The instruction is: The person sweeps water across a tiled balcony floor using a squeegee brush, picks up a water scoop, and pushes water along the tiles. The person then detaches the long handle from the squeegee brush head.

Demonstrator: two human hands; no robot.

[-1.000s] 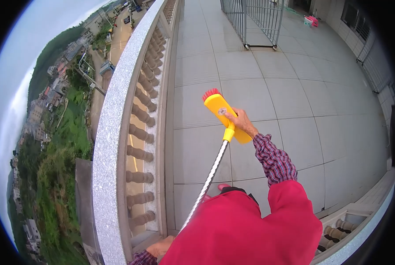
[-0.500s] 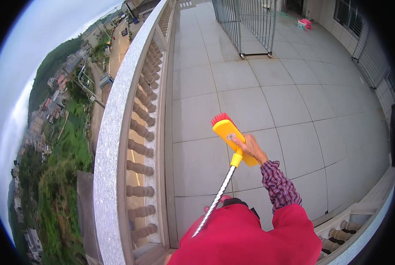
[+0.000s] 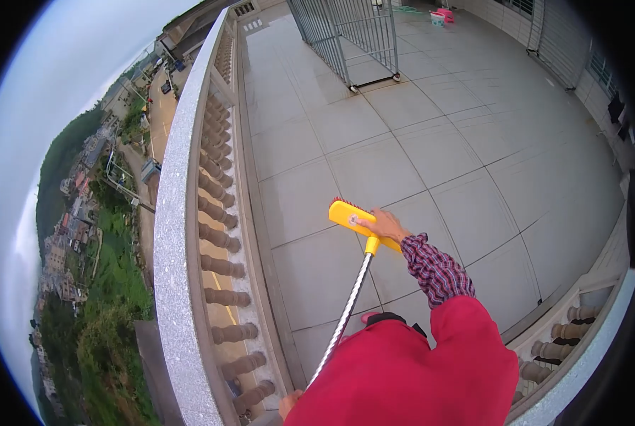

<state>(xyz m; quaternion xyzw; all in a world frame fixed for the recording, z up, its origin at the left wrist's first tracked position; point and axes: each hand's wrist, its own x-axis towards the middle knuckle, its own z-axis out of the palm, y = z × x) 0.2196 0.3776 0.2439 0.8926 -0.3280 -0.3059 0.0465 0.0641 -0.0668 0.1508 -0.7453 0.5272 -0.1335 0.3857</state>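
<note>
A yellow brush head (image 3: 346,214) with red bristles is held up over the floor tiles, its bristles turned away from me. My right hand (image 3: 386,225) is closed around its right half. From the yellow socket below, a silvery twisted pole (image 3: 346,309) runs down toward my red garment (image 3: 409,362). Only a small part of my left hand (image 3: 289,403) shows at the bottom, beside the lower pole and near the balustrade; its fingers and whatever they hold are hidden.
A stone balustrade (image 3: 175,213) runs along the left, with a road and greenery far below. A wheeled metal rack (image 3: 370,35) stands ahead. Pink and white buckets (image 3: 438,19) are farther back. Another balustrade (image 3: 555,349) is at lower right.
The brush head has turned flatter, so fewer bristles show, and the right hand has turned with it. My view has swung to the right. Slightly more of my left hand shows than half a second ago.
</note>
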